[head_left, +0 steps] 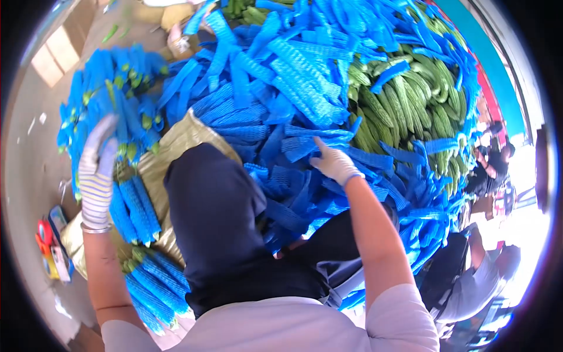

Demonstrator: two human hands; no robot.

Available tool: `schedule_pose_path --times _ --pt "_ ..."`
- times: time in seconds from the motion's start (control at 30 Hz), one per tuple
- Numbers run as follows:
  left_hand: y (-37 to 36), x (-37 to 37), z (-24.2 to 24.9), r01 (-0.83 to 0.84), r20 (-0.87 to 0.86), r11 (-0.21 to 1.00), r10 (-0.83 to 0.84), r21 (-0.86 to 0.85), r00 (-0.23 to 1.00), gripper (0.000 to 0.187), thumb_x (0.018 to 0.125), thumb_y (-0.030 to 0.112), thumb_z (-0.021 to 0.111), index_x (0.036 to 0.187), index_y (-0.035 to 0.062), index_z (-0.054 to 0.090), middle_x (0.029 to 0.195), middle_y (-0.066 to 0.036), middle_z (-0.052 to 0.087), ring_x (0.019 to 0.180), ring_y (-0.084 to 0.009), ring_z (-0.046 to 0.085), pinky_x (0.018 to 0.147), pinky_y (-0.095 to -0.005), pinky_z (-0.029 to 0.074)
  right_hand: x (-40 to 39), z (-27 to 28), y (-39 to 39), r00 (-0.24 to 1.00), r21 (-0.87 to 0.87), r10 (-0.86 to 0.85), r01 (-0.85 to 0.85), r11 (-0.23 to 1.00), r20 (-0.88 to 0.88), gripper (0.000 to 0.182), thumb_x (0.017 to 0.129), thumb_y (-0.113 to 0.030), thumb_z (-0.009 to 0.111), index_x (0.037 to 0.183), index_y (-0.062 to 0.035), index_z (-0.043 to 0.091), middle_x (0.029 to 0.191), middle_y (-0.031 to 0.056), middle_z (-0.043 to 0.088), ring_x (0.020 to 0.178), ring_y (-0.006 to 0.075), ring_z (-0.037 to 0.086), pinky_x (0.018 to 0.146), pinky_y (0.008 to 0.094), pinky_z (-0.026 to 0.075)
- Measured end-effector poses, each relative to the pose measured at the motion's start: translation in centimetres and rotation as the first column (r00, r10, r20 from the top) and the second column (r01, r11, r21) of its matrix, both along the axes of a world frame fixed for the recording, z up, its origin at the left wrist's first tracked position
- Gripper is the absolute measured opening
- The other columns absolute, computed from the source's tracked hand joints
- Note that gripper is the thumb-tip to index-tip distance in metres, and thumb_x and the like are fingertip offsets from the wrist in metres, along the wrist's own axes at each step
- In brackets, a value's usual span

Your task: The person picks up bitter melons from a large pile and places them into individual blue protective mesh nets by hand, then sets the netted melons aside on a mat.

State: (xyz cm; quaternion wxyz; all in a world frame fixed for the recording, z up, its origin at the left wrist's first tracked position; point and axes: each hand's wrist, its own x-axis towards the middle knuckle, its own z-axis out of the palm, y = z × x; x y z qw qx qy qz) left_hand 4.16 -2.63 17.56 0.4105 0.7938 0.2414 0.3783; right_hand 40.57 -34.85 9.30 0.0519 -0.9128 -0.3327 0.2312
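My left hand (98,179), in a white striped knit glove, is at the left beside a stack of long green vegetables in blue foam-net sleeves (111,82). Its fingers are stretched out and nothing shows in them. My right hand (335,164), in a similar glove, is over the pile of loose blue foam-net sleeves (305,76). Its index finger reaches onto a flattened sleeve (316,139), with the thumb apart. Past it lie bare, long, ridged green gourds (404,100).
A gold-coloured woven sack (187,138) spreads beside my knee. More sleeved vegetables (155,284) lie at lower left, near a red-handled tool (45,232) on the floor. Cardboard boxes (58,50) stand at upper left. Other people (478,281) are at the right.
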Motion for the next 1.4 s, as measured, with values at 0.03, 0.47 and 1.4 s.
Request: schedule_pose_path --times 0.03,0.47,1.4 --pt "-2.7 3.8 3.0 0.131 0.025 0.991 -0.13 -0.035 0.991 0.035 0.094 0.009 0.053 0.128 0.0011 0.054 0.126 -0.012 0.059 0.117 -0.0213 0.055 0.103 -0.0321 0.039 -0.2 -0.9 0.4 0.998 0.023 -0.03 0.031 0.999 -0.05 0.073 0.082 -0.034 0.066 0.143 -0.0092 0.037 0.117 0.0253 0.062 0.11 0.0375 0.059 0.094 0.042 0.046" --pt "-15.4 25.9 3.0 0.77 -0.159 0.633 -0.771 -0.087 0.616 0.044 0.077 0.007 0.076 0.117 0.0057 0.055 0.105 -0.005 0.058 0.097 -0.0165 0.057 0.078 -0.0296 0.047 1.1 9.8 -1.9 0.76 0.709 0.05 0.579 0.402 -0.648 0.039 0.088 -0.031 0.07 0.111 0.0004 0.064 0.09 0.0017 0.066 0.069 0.0072 0.057 0.061 0.0228 0.047" --pt "-16.4 30.1 -1.2 0.495 0.337 0.147 -0.566 -0.856 0.752 0.006 0.089 0.008 0.062 0.095 0.0078 0.062 0.08 0.001 0.059 0.068 -0.0077 0.053 0.062 -0.0202 0.043 1.2 5.7 -0.8 0.551 0.644 0.363 0.732 0.223 -0.751 0.058 0.091 -0.02 0.066 0.138 0.0031 0.04 0.114 0.0048 0.056 0.101 0.0101 0.052 0.087 0.0249 0.044"
